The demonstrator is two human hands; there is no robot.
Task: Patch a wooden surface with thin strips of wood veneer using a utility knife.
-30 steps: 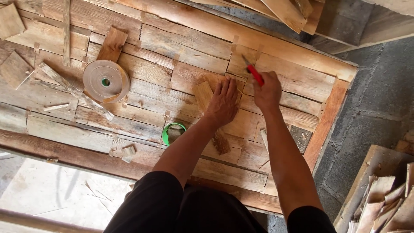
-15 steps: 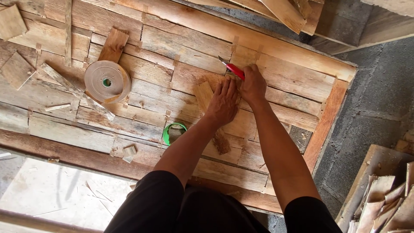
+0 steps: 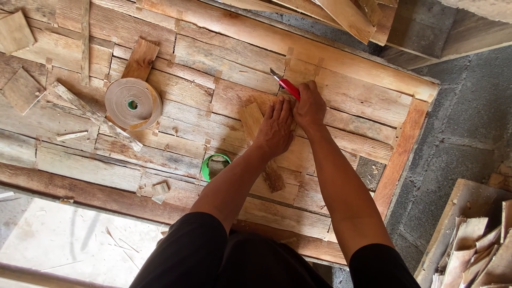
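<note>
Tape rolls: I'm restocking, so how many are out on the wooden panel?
2: a big brown tape roll at left, and a small green roll beside the left forearm. None seem hidden.

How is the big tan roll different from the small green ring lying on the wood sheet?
The tan roll is far bigger and thickly wound, with only a small hole in its middle; the green ring is thin, with a wide open centre showing wood through it. The tan roll lies well to the left of the hands; the green ring lies right beside the left forearm. Both are round and lie flat on the wood sheet.
</note>
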